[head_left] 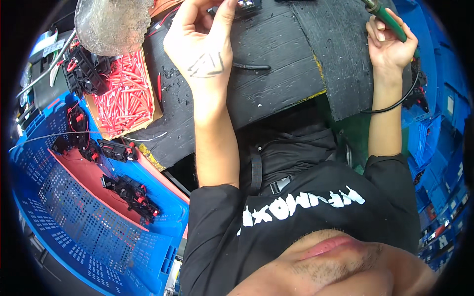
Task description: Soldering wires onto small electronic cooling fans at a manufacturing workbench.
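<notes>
At the top edge, my left hand [200, 42] has its fingers and thumb curled together. Whatever sits between its fingertips is cut off by the picture's edge. Right beside the thumb is a small black part [247, 6] with metal pieces on it. A green-handled soldering iron [392, 23] is gripped in my right hand [390, 49], its metal end pointing up and out of view. A black cord [395, 104] crosses my right forearm. Near my left wrist, a black rod-like piece [253, 66] lies on the dark worktop [281, 44].
Left of my arm, an open box [157, 111] holds many short red wires [123, 93]. Black assemblies [84, 71] are beside it. A blue perforated basket [94, 237] below contains more black parts [131, 195]. A dusty translucent cover [113, 24] hangs at upper left. Blue bins [444, 123] line the right.
</notes>
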{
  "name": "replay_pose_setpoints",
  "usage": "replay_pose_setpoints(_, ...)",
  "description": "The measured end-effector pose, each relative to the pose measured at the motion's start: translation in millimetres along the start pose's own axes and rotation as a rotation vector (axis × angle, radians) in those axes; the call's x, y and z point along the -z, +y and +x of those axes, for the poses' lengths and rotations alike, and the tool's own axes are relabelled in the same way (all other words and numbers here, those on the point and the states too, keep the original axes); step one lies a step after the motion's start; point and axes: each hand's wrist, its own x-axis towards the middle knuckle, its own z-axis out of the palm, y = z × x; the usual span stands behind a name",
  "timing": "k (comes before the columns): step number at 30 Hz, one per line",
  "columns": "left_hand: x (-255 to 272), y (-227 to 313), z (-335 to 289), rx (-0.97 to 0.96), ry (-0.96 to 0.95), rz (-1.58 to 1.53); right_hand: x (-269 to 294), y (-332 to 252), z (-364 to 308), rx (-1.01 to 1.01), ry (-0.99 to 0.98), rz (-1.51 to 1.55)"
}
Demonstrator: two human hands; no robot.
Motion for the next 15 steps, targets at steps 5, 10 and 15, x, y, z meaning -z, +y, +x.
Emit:
replay_pose_setpoints(5, -2, 1, 0, 0.011, -0.002, -0.098, -1, 4, -2, 0.054, -0.012, 0.013)
replay_pose_setpoints(10, -1, -1, 0, 0.010, -0.007, -0.090, 3, 9, -6, 0.081, -0.014, -0.027)
replay_pose_setpoints(15, -2, -26, 2, -0.087, 0.012, -0.147, 6, 10, -8, 0.098, -0.033, -0.022)
